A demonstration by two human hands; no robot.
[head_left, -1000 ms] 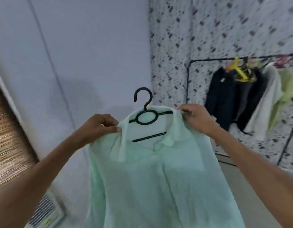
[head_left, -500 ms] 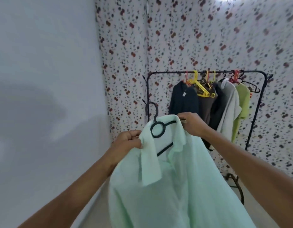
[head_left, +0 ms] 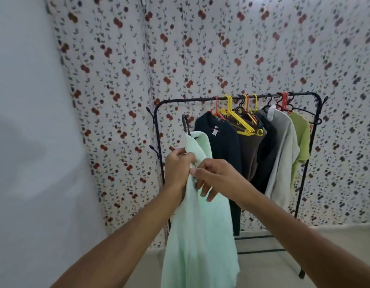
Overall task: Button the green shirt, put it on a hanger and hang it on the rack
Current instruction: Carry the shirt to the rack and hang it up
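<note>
Moved since before: both hands are now meeting at the front of the green shirt [head_left: 200,225], where a moment ago they were holding its shoulders apart; the shirt is turning edge-on to me.
Left hand: the left hand [head_left: 178,169] is gripping the bunched cloth just under the collar with curled fingers, I think to carry the weight and to keep the shirt from slipping off.
Right hand: the right hand [head_left: 218,177] is pinching the front edge between thumb and forefinger, with the other fingers hanging loose; probably it is drawing the two fronts together.
Hanger: the black hanger [head_left: 185,124] is sitting inside the shirt, and only its hook is showing above the collar.
Shirt's place: it is hanging in the air in front of the rack [head_left: 192,98], not yet on it.
Rack: dark garments [head_left: 219,142] and yellow hangers [head_left: 242,123] are crowding the middle and right of the bar, so I am judging the free left stretch to be the aim.
Buttons: I cannot tell if they are closed.
</note>
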